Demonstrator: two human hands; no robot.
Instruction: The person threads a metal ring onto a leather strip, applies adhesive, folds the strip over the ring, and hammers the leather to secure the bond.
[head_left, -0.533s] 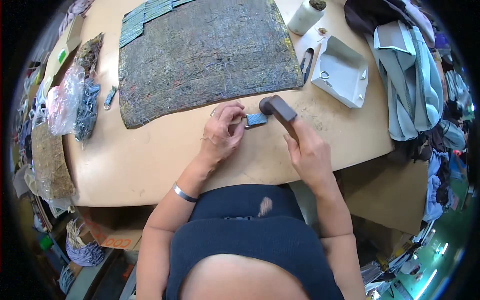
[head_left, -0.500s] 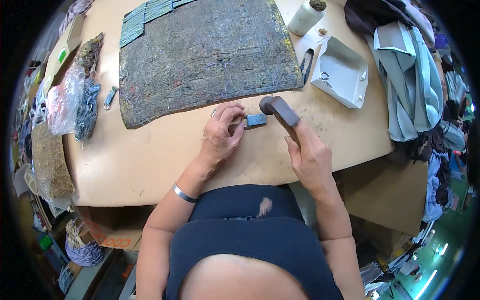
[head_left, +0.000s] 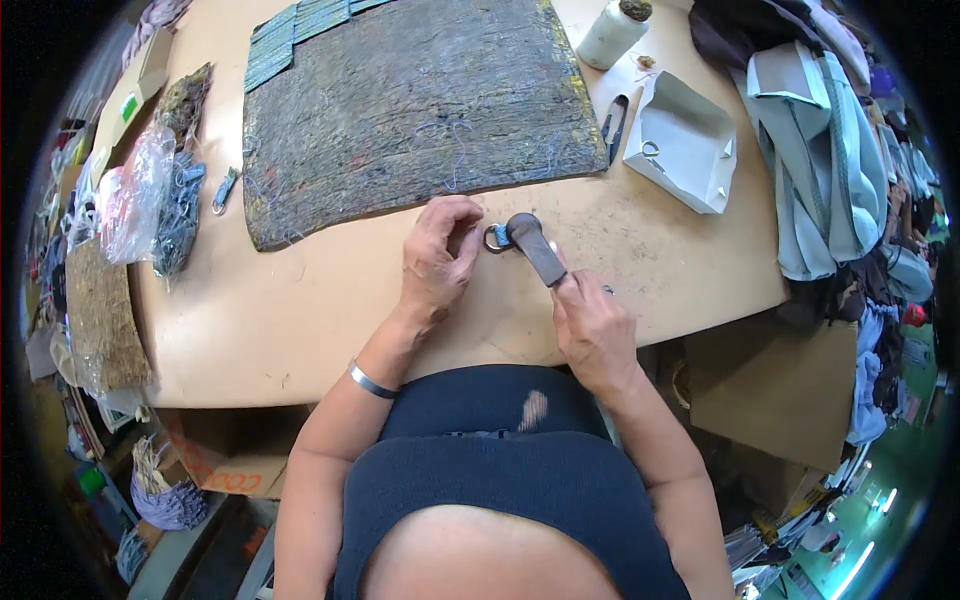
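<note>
My right hand (head_left: 597, 325) is closed round the handle of a hammer (head_left: 541, 257). The hammer's head is down over a short blue woven strap (head_left: 502, 236) on the table and hides most of it. From the strap's left end a metal ring (head_left: 491, 239) sticks out. Just left of the ring, my left hand (head_left: 437, 250) has its fingers loosely curled, thumb and fingertips apart, and nothing shows between them.
Beyond my hands lies a dark, scuffed mat (head_left: 420, 130) with blue woven pieces (head_left: 270, 52) at its far left corner. Right of it are snips (head_left: 614, 120), a white box (head_left: 690, 140) and a white bottle (head_left: 612, 38). Plastic bags (head_left: 140, 200) sit left; grey fabric (head_left: 825, 170) right.
The hammer has come down and left onto the blue strap, carried by my right hand. My left fingers, at the ring before, have drawn slightly back to the left.
</note>
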